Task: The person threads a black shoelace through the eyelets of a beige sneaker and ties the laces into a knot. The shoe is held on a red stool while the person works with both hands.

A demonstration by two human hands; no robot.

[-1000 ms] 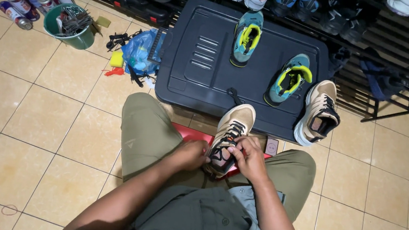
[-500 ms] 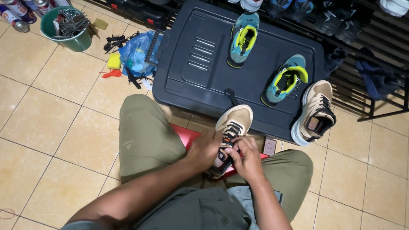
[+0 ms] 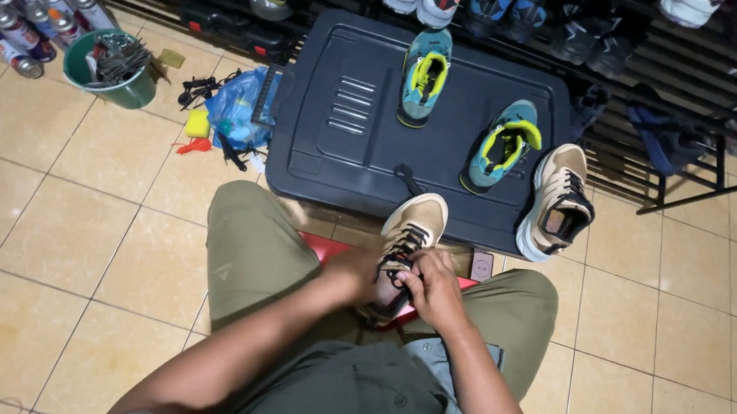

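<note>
1. The person sits with knees apart, and a tan sneaker [image 3: 408, 238] with black laces lies between the thighs, toe pointing to twelve o'clock toward a dark plastic crate lid [image 3: 349, 133].
2. The left hand [image 3: 353, 273] sits at about nine o'clock of the shoe's lace area, fingers curled in against the shoe's side; it grips the shoe or its lace, though which of the two I cannot tell from here.
3. The right hand [image 3: 433, 287] is at about four o'clock of the shoe's tongue, fingertips pinched on the black lace just above the shoe's opening.
4. The two hands nearly meet over the rear half of the shoe, so the heel is hidden and only the toe and front eyelets show beyond the knuckles.
5. Under the shoe a red stool edge [image 3: 320, 246] peeks out between the legs.
6. On the crate lid, at twelve o'clock from the hands, stands a teal and yellow sneaker [image 3: 424, 76]; a second teal sneaker [image 3: 502, 145] lies at one o'clock.
7. The matching tan shoe [image 3: 558, 203] rests at two o'clock, leaning off the lid's right edge onto the tiled floor [image 3: 42, 230].
8. Far off at ten o'clock there is a green bucket [image 3: 115, 75] of metal tools beside a row of spray cans [image 3: 18, 16], and a blue plastic bag [image 3: 238, 113] lies just left of the lid.
</note>
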